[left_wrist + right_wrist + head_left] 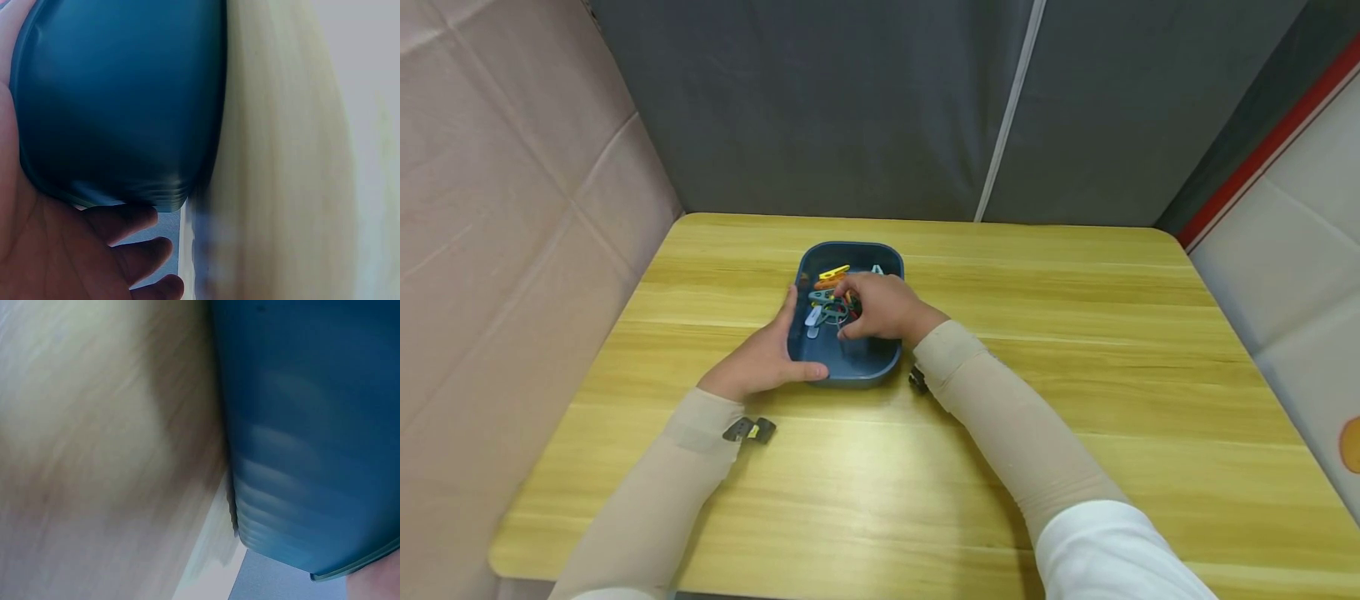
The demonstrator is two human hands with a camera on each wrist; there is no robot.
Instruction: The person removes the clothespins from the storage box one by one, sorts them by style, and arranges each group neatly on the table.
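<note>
Picking stage: left hand [760, 360] steadies the blue tray [880, 371] on the counter [1075, 350] — right hand [880, 307] is curled among the clips [829, 293], grip unclear; next calls for pinching 1 free.

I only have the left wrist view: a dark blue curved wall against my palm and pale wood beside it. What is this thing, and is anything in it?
Observer: It is a blue tray on a wooden table, holding a heap of coloured clips.
Operator: Where is the right hand?
Observer: The right hand reaches down into the tray, fingers curled among the clips; which clip it holds, if any, I cannot tell.
Operator: And my left hand, seen from above?
Observer: The left hand lies against the tray's left side, thumb along the near wall.
Operator: Anything loose on the table?
Observer: No clips outside the tray that I can see.
</note>
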